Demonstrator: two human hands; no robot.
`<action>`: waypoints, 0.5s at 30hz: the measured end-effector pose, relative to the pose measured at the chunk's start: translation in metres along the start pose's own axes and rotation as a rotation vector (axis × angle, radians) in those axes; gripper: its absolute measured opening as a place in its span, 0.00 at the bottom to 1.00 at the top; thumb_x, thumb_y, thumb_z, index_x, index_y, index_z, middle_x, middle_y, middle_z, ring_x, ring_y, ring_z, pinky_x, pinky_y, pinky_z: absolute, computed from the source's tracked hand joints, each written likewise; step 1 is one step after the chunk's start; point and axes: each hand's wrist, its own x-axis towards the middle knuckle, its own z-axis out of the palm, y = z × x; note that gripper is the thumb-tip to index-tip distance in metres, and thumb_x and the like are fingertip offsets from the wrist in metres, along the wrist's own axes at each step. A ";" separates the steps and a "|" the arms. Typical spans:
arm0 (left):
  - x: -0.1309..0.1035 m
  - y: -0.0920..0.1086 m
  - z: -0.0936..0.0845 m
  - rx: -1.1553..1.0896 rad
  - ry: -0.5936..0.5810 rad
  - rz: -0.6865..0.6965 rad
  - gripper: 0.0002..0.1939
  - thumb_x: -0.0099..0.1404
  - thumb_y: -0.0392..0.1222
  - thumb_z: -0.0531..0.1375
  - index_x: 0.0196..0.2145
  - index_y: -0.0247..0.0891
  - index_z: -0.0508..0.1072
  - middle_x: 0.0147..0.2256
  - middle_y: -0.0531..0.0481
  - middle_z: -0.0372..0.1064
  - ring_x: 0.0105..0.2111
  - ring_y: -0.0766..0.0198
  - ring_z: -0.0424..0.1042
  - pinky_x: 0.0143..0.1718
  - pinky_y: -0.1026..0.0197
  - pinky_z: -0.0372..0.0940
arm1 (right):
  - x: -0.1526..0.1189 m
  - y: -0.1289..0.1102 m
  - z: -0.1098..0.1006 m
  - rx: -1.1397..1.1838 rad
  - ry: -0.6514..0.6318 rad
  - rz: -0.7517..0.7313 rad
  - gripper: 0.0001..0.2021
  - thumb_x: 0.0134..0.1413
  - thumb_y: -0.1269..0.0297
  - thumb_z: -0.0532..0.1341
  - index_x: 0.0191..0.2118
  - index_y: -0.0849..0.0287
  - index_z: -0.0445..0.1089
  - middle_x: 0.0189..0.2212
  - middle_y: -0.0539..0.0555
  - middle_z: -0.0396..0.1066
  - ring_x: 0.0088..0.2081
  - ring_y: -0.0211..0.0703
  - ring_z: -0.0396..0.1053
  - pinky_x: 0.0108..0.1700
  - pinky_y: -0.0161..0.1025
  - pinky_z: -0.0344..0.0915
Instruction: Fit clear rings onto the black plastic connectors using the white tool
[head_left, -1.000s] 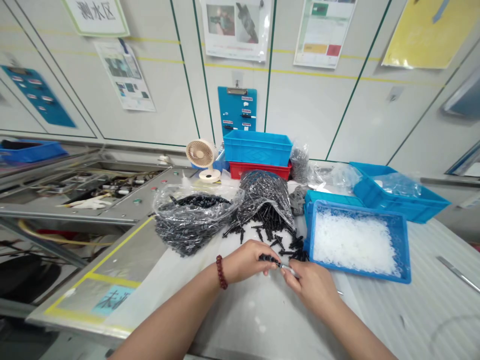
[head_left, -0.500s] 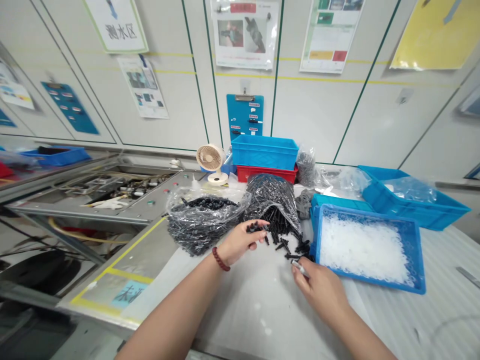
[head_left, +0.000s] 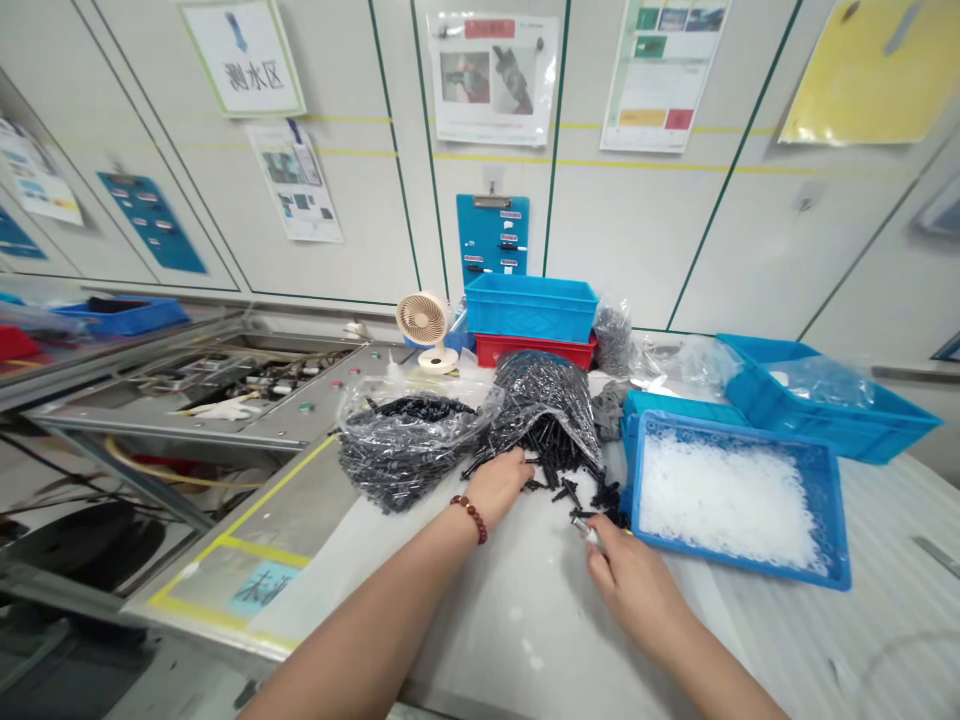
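Observation:
My left hand [head_left: 504,487] is palm down at the mouth of a clear plastic bag [head_left: 544,385] full of slim black plastic fittings [head_left: 553,452]. Its fingers are closed round black fittings, mostly hidden by the hand. Closed round a short tool with a silver metal tip [head_left: 586,530], my right hand [head_left: 636,583] hovers just in front of loose black fittings [head_left: 570,492] on the table. What kind of tool it is, I cannot make out. Right of them, a blue tray [head_left: 841,520] holds a heap of small white translucent rings [head_left: 724,498].
A second open bag of black fittings [head_left: 405,455] stands left of my left hand. Behind are a small beige fan [head_left: 424,325], a blue bin [head_left: 532,306] on a red bin [head_left: 525,350], and another blue bin [head_left: 862,420] at the right.
My left hand has turned over and lowered onto the fittings at the bag mouth; before, several fittings showed in its raised fingers. My right hand has barely moved and keeps the tool.

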 end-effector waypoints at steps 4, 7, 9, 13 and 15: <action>-0.004 0.004 -0.002 -0.064 -0.024 0.037 0.09 0.61 0.33 0.52 0.37 0.36 0.70 0.36 0.47 0.68 0.36 0.61 0.67 0.40 0.63 0.61 | 0.001 0.004 0.002 0.058 0.038 -0.058 0.10 0.56 0.68 0.44 0.33 0.58 0.62 0.25 0.52 0.67 0.27 0.41 0.64 0.28 0.34 0.50; -0.008 0.011 -0.005 -0.281 -0.014 0.070 0.10 0.64 0.38 0.49 0.37 0.35 0.69 0.31 0.50 0.70 0.29 0.65 0.67 0.35 0.65 0.62 | 0.002 0.007 0.004 0.055 0.061 -0.055 0.10 0.56 0.67 0.44 0.31 0.57 0.61 0.24 0.52 0.67 0.26 0.41 0.64 0.27 0.34 0.49; -0.012 0.016 -0.010 -0.490 0.024 0.090 0.09 0.63 0.40 0.51 0.37 0.34 0.68 0.28 0.51 0.70 0.28 0.65 0.67 0.34 0.65 0.62 | 0.002 0.009 0.003 0.053 0.049 -0.027 0.10 0.56 0.67 0.45 0.29 0.57 0.60 0.24 0.51 0.67 0.26 0.40 0.64 0.26 0.33 0.48; -0.019 0.024 -0.018 -0.713 -0.008 0.085 0.09 0.58 0.43 0.55 0.33 0.34 0.68 0.26 0.50 0.68 0.26 0.66 0.65 0.30 0.66 0.61 | 0.002 0.008 0.000 0.041 0.032 0.017 0.10 0.56 0.67 0.45 0.29 0.57 0.60 0.23 0.50 0.67 0.25 0.39 0.64 0.25 0.33 0.47; -0.021 0.027 -0.019 -0.770 -0.104 0.082 0.10 0.57 0.44 0.56 0.31 0.33 0.68 0.26 0.50 0.68 0.23 0.68 0.63 0.25 0.67 0.59 | 0.001 0.007 -0.001 0.033 0.017 0.020 0.10 0.57 0.67 0.45 0.29 0.57 0.60 0.23 0.51 0.68 0.25 0.39 0.64 0.26 0.33 0.47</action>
